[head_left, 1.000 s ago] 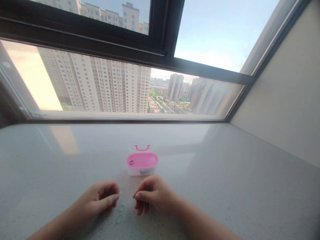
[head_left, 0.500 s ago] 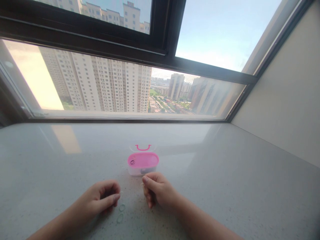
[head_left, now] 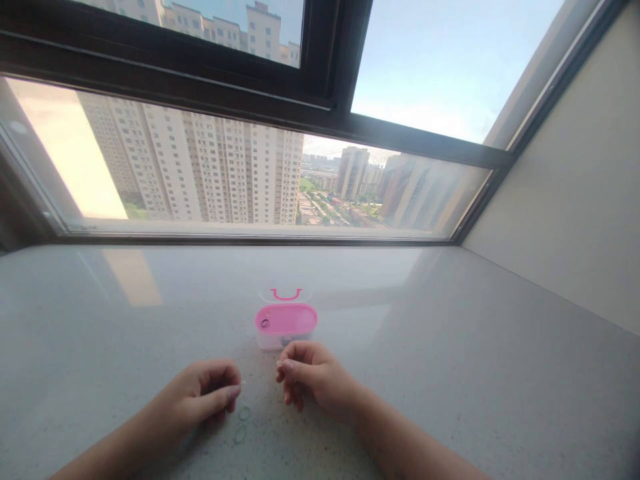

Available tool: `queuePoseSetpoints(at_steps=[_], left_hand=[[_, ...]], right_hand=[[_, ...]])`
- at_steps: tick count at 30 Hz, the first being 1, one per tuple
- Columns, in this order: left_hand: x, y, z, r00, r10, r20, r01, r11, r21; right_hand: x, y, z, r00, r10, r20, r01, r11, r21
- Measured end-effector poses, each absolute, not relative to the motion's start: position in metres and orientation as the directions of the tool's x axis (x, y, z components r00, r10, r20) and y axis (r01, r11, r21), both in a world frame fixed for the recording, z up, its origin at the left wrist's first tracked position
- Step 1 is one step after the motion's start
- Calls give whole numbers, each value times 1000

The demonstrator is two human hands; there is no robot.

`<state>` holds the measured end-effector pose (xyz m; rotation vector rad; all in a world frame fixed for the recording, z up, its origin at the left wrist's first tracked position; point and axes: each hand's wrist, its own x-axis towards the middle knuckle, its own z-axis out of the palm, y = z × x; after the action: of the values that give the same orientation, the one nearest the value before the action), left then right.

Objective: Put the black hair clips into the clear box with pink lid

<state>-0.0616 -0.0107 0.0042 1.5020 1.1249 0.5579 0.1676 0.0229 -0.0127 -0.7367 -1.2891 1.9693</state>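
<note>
My left hand (head_left: 213,392) is closed in a pinch, with a bit of a small pale elastic band (head_left: 243,383) showing past the fingertips. Across a gap to the right, my right hand (head_left: 320,375) pinches another small pale band (head_left: 279,364) between thumb and index finger; its other fingers are loosely curled. Two small pale green rings, the upper ring (head_left: 244,413) and the lower ring (head_left: 241,435), lie on the surface beside my left hand. Just beyond my right hand stands an oval box (head_left: 295,319) with a pink top and clear sides, partly covered by my fingers.
Dark thin rings (head_left: 265,323) lie at the left end of the pink top. A clear lid with a pink handle (head_left: 287,297) is behind the box. The speckled pale sill (head_left: 450,347) runs to a dark window frame (head_left: 250,241), with a wall (head_left: 575,200) at right.
My right hand has shifted slightly left and up, its pinched fingertips now extending farther toward my left hand. The left hand, box and green rings have stayed nearly in place.
</note>
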Motion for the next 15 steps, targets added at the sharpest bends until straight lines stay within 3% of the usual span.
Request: queuePoseSetpoints(at_steps=[15], left_hand=[[-62,-10,2,419,877,-236,352,83,932]], right_hand=[[167,22,-13,-598,796,-94,-211,-269,-940]])
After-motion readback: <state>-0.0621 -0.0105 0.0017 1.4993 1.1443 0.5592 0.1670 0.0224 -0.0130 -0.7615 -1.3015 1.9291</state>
